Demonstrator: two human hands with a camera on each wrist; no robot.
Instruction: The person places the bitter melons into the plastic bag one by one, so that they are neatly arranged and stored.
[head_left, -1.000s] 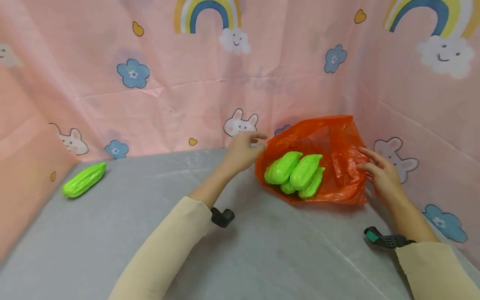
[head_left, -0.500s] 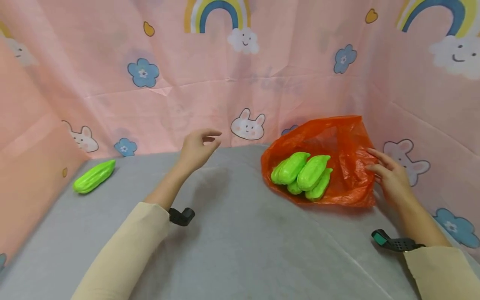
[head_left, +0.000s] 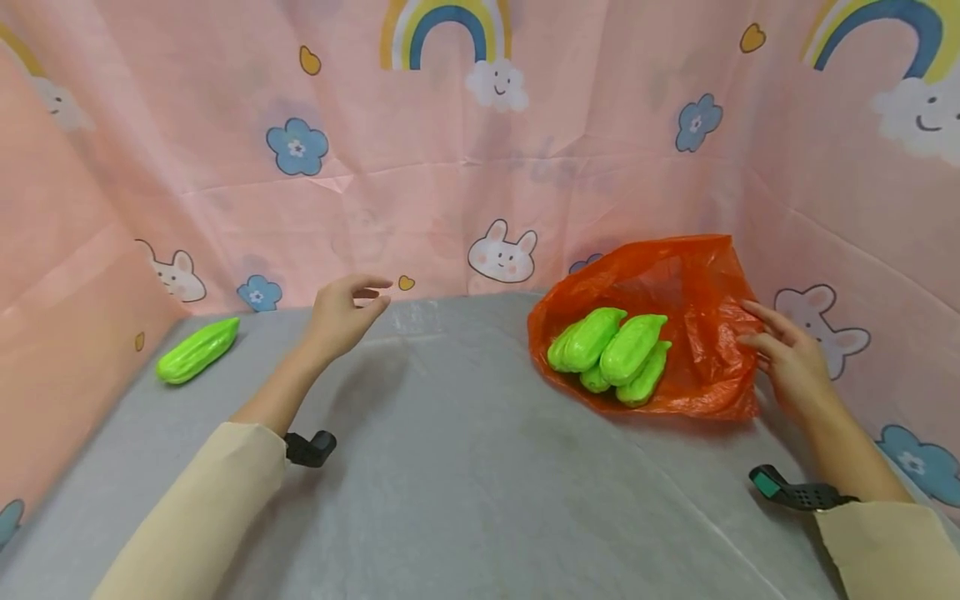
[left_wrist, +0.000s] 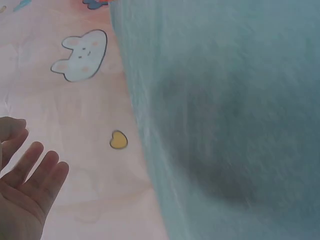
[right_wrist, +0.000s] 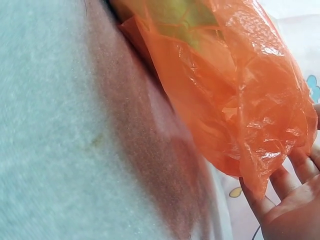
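My left hand (head_left: 342,317) hovers over the back of the grey surface, its fingers loosely bent and nothing between them. In the left wrist view, the fingers (left_wrist: 37,172) are spread apart. At the far left lies a single bright green, ridged, gourd-like vegetable (head_left: 198,350). An orange-red plastic bag (head_left: 705,350) stands at the right with its mouth facing forward. Several similar green gourds (head_left: 628,350) are piled inside it. My right hand (head_left: 797,367) holds the bag's right side between thumb and fingers. In the right wrist view, the fingers (right_wrist: 287,182) touch the crinkled plastic.
Grey cloth (head_left: 465,467) covers the work surface. A pink printed curtain (head_left: 420,208) with rainbows, bunnies and flowers closes off the back and both sides. The bag stands close to the right-hand corner.
My left hand has moved away from the bag's left edge, leftward toward the lone gourd. The right hand keeps its place at the bag. The head view has shifted slightly left.
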